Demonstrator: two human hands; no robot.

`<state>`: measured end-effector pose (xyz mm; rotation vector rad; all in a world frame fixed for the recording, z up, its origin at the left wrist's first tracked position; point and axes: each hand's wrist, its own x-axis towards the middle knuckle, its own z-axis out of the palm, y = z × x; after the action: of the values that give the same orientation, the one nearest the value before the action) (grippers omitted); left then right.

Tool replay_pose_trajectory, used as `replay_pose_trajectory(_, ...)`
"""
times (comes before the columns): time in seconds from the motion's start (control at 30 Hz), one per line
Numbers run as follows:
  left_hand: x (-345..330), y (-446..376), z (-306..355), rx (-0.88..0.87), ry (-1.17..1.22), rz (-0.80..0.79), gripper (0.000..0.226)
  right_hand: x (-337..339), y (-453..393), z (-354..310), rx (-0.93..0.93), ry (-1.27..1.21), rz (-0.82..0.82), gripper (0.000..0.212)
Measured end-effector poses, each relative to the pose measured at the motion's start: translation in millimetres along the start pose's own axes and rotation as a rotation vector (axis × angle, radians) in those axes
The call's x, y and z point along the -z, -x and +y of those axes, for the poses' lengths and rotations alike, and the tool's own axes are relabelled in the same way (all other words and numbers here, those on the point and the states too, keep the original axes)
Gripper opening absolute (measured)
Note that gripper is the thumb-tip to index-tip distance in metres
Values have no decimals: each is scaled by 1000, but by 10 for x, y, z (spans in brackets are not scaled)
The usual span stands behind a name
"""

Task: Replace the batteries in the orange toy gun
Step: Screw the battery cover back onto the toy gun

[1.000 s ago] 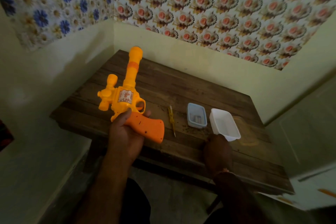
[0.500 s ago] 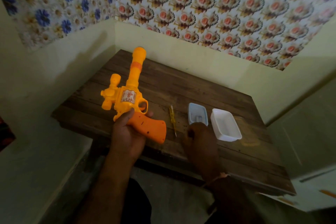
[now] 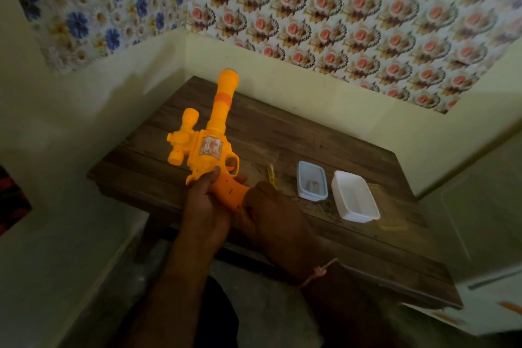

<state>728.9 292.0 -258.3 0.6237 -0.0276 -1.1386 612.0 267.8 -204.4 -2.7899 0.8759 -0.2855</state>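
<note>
Left hand (image 3: 207, 206) and right hand (image 3: 271, 215): both clenched around grip of orange toy gun (image 3: 210, 147), barrel upward. Right of gun: screwdriver (image 3: 271, 175), blue-rimmed tub (image 3: 312, 179), white tub (image 3: 356, 196).

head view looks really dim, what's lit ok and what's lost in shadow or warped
Head view: the toy gun and the wallpaper read clearly; the left hand and right hand on the grip are dark, finger detail mostly lost; the screwdriver is small and dim; wide-angle lens bends the table edges and walls; the frame corners are soft.
</note>
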Motion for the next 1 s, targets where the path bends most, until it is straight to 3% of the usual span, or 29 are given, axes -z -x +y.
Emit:
replay_pose_trajectory(0.3,13,-6,-61,-36,-48,27,49,51,-79,-62,-16,93,-91,28)
replay_pose_trajectory(0.5,-31,9,-73,-81,-63,29,30,84,-93,-122,-16,141,-133,27)
replay_pose_trajectory(0.73,-35,17,-68,-101,-43,35,31,113,-94,-156,1,216,-143,25)
replay_pose_trajectory(1.0,-32,10,-67,-77,-55,71,41,15,-110,-129,-20,142,-151,35)
